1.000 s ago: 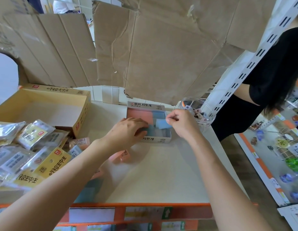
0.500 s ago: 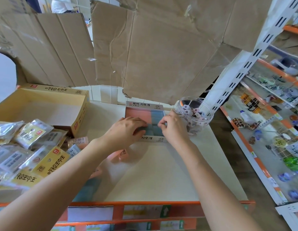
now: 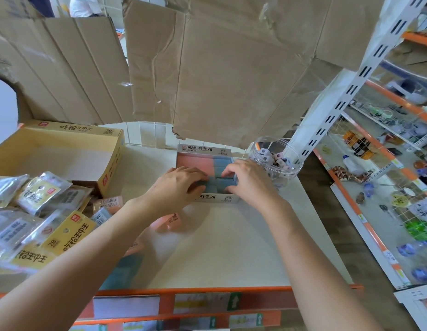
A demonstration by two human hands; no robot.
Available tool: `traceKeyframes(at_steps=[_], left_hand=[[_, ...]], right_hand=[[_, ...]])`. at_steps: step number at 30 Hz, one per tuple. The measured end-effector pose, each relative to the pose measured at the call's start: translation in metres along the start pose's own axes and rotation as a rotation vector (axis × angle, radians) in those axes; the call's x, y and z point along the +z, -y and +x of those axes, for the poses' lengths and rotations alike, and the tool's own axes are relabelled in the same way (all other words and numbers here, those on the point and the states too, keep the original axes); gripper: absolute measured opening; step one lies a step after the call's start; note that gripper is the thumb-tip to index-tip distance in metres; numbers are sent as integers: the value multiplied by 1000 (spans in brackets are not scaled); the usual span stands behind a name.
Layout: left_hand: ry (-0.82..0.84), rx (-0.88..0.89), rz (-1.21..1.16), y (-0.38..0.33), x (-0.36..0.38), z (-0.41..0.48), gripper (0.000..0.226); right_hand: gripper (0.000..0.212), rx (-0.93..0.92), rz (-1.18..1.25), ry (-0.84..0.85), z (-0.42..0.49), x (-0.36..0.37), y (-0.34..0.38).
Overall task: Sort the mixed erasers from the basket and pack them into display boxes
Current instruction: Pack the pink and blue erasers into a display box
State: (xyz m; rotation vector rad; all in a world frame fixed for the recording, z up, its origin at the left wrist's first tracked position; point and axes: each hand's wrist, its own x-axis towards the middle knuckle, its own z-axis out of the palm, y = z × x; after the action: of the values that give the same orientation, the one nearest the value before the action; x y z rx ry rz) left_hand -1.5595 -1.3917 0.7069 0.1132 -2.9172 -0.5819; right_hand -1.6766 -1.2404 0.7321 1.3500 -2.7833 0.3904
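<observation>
Head view, down onto a white table [image 3: 219, 247]. Caught both hands in the display box [image 3: 204, 149] at the table's far middle, just beside a clear jar [image 3: 276, 163]. Saw the left hand [image 3: 179, 185] curled, fingers and thumb closed on the blue erasers [image 3: 222, 181] in the box's near half. Saw the right hand [image 3: 248, 180] curled too, pinching the same blue group from its right side. Noted pink erasers [image 3: 195, 161] packed in the far left of the box, with more blue at the far right. Spotted a loose pink eraser [image 3: 170, 219] on the table under the left wrist, and a blurred blue stack [image 3: 129, 268] nearer the front edge, partly hidden by the forearm. Could not find a basket. Judged the step as seating blue erasers snugly into their section, with packing well along but not done. Reckoned the next move would call for letting go without tipping the row, then reaching for the loose pieces and keeping colours apart.
</observation>
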Motion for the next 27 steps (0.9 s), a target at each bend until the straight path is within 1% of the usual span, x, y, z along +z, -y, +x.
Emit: traceKeyframes(at_steps=[4, 10, 14, 16, 18, 20, 22, 24, 27], left_hand=[[5, 3, 5, -1, -1, 1, 75], [-2, -3, -9, -1, -1, 1, 77], [3, -17, -23, -3, -4, 0, 56], [11, -16, -33, -3, -4, -1, 53], [20, -20, -63, -5, -6, -2, 43], [44, -18, -124, -7, -12, -2, 31], [64, -20, -169, -6, -22, -5, 30], [30, -26, -177, -3, -33, -10, 30], [-3, -30, -173, 2, -53, -25, 24]], right_hand=[[23, 22, 16, -57, 2, 6, 2], [29, -14, -38, -46, 0, 6, 1], [26, 5, -17, -94, -1, 10, 3], [26, 8, -3, -94, -1, 11, 3], [26, 8, 4, -76, -1, 10, 2], [26, 11, 67, -79, -3, 7, 3], [21, 9, 184, -121, -5, 2, 7], [15, 1, 305, -155, -8, -1, 16], [7, -32, 505, -106, -14, -4, 34]])
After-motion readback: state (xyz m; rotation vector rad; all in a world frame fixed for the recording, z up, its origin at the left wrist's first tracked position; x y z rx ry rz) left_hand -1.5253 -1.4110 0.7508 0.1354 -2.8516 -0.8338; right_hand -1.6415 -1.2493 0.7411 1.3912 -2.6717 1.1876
